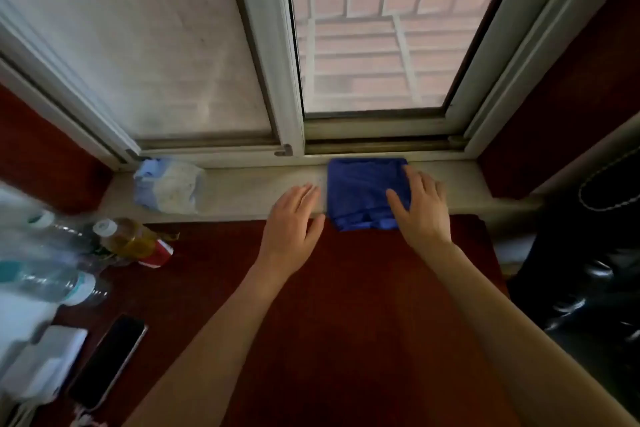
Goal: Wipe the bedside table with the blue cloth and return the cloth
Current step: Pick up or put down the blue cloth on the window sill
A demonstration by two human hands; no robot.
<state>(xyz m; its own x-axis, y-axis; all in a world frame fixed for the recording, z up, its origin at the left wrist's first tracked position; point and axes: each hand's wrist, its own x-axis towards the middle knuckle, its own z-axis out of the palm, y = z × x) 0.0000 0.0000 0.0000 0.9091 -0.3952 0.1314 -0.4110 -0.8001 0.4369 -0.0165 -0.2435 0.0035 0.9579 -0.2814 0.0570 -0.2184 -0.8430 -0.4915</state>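
Right hand lies flat, fingers spread, on the folded blue cloth, pinning it to the windowsill; left hand rests open just beside, gripping nothing.

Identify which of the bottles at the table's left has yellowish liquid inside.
The bottle with yellowish liquid stands nearest the windowsill, white-capped, beside a red can. The other bottles nearer the left edge are clear, blurred, with teal labels.

Both bare forearms reach forward, side by side. The left hand lies flat, palm down, fingers together and stretched out. The right hand is also palm down, fingers spread and slightly bent, thumb angled toward the left hand.
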